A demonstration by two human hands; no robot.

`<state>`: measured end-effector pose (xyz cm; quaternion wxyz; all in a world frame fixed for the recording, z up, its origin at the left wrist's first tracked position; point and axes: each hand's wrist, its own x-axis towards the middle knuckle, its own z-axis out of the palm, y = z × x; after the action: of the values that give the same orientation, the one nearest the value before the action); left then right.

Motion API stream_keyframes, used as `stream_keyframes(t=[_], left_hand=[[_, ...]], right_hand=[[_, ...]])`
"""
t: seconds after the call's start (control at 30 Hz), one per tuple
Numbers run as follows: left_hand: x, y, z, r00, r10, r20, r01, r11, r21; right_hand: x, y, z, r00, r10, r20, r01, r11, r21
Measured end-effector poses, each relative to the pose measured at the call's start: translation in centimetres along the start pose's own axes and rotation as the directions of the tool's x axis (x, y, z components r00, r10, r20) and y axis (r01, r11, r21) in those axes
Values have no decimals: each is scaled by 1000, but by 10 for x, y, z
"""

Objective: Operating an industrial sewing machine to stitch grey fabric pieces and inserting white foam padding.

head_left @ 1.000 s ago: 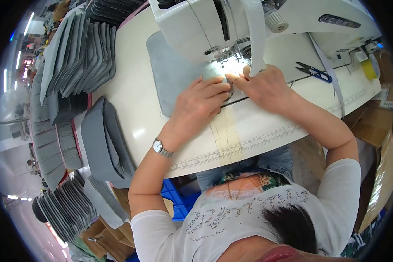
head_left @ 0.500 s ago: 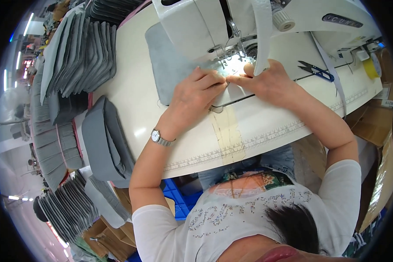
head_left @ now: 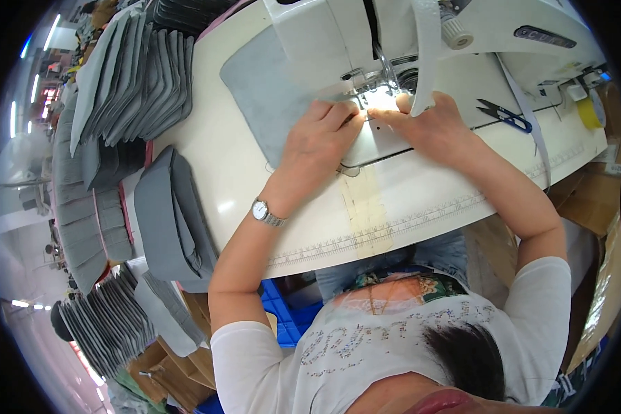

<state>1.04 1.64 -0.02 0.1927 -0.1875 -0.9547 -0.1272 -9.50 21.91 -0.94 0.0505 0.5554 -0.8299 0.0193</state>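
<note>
My left hand (head_left: 319,141), with a wristwatch, lies on the edge of a grey fabric piece (head_left: 259,90) and presses it to the bed of a white sewing machine (head_left: 338,41). My right hand (head_left: 436,130) meets it from the right, fingertips pinching the work in the bright spot under the needle (head_left: 372,103). A white strap (head_left: 425,58) hangs from the machine down over my right thumb. The fabric's edge beneath my fingers is hidden.
The cream table (head_left: 241,179) has a strip of tan tape (head_left: 366,210) and a ruler scale along its near edge. Blue-handled snips (head_left: 505,114) and a yellow tape roll (head_left: 590,114) lie to the right. Stacks of grey pieces (head_left: 138,76) and a folded grey bundle (head_left: 169,221) stand to the left.
Both hands have slid a little farther in toward the needle with the grey piece. The view has shifted slightly with them.
</note>
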Motion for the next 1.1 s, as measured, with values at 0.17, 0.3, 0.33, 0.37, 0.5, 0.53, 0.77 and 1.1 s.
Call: stream_keyframes(t=[0.17,0.3,0.33,0.37,0.5,0.53,0.77,1.1], left_hand=[[-6,6,0,999,15,-31,-14,1000,24],[-4,15,-2,999,-34,5,34,999,27],[-4,19,-2,999,-41,11,41,997,65],[-3,22,-2,999,-49,16,47,994,102],[-2,35,1,994,-107,5,106,988,116],[-3,39,5,995,-100,2,97,978,184],[-10,46,1,954,-300,-11,300,954,6],[-25,30,-5,929,-291,-228,327,934,141]], right_hand=[[-1,0,7,990,-36,-139,36,999,2],[1,2,9,974,-34,-224,43,998,35],[1,2,10,964,-28,-264,50,996,74],[1,2,9,963,-29,-267,51,996,75],[4,-1,4,965,-3,-262,29,995,97],[4,0,4,951,-18,-308,56,992,114],[1,1,7,949,-15,-314,67,986,155],[36,-21,2,803,-330,-496,328,940,-94]])
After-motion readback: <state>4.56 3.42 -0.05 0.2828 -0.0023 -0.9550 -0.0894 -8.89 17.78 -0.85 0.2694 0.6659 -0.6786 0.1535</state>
